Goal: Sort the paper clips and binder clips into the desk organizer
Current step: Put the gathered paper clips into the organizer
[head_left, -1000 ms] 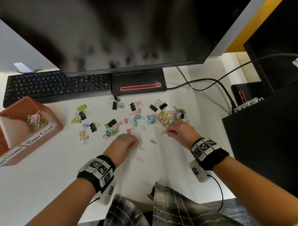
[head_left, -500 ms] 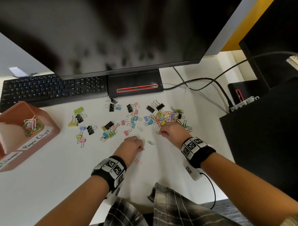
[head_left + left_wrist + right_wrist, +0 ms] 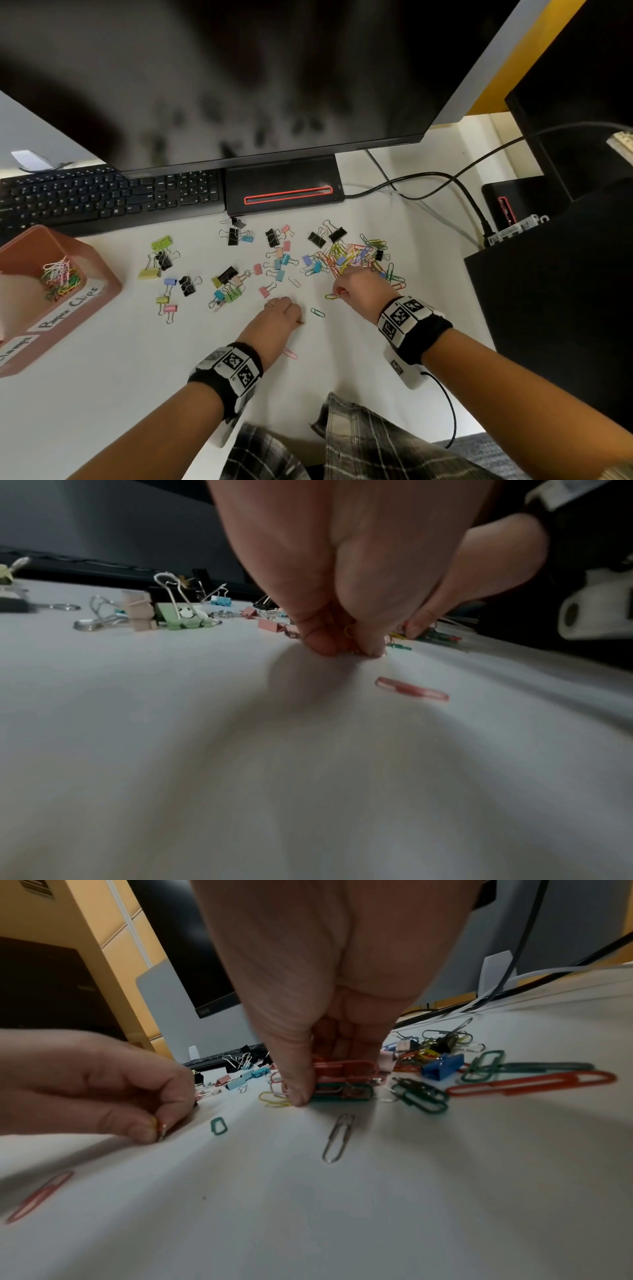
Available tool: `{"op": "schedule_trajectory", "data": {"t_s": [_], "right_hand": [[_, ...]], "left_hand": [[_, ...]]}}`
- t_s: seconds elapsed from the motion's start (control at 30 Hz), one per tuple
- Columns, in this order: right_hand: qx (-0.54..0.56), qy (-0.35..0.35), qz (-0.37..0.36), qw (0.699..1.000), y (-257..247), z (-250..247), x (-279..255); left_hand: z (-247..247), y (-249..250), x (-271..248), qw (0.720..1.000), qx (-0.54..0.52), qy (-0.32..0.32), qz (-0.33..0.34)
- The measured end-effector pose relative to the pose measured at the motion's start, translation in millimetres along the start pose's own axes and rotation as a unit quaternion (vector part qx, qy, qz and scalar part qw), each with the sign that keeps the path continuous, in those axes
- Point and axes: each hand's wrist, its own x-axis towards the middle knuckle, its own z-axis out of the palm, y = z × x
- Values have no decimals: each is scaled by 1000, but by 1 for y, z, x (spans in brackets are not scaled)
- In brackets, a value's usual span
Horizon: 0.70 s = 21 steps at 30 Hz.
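Observation:
My left hand (image 3: 286, 313) is knuckles-up on the white desk, and its fingertips (image 3: 346, 647) pinch a small paper clip (image 3: 159, 1127) against the surface. My right hand (image 3: 346, 289) is at the near edge of the paper clip pile (image 3: 349, 257). It grips a bunch of red and green paper clips (image 3: 342, 1080), with a yellow one (image 3: 330, 296) sticking out. Coloured and black binder clips (image 3: 233, 274) lie scattered left of the pile. The terracotta desk organizer (image 3: 102, 274) stands at far left, with several paper clips (image 3: 60, 279) in its "Paper Clips" compartment.
Loose clips lie near my hands: a pink one (image 3: 290, 353), a green one (image 3: 317, 312) and a silver one (image 3: 337, 1138). Behind are a black keyboard (image 3: 102, 198), the monitor base (image 3: 284, 192) and cables (image 3: 445, 181). A black box (image 3: 548, 291) borders the right.
My left hand has slid a little forward and right and now pinches a small clip. My right hand stays at the pile's edge with clips gathered in its fingers.

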Motion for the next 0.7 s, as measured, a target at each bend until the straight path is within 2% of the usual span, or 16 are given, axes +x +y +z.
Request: {"op": "schedule_trajectory", "data": {"t_s": [0.1, 0.3, 0.57, 0.7], "right_hand": [[-4, 4, -3, 1000, 1, 1, -1], [-16, 13, 2, 1000, 1, 1, -3], [3, 0, 21, 1000, 3, -5, -5], [17, 25, 30, 999, 4, -8, -12]], "left_hand": [[-5, 5, 12, 997, -71, 15, 13], [-7, 16, 37, 997, -78, -23, 1], [-15, 21, 51, 997, -4, -78, 20], [-17, 31, 48, 992, 72, -106, 11]]}}
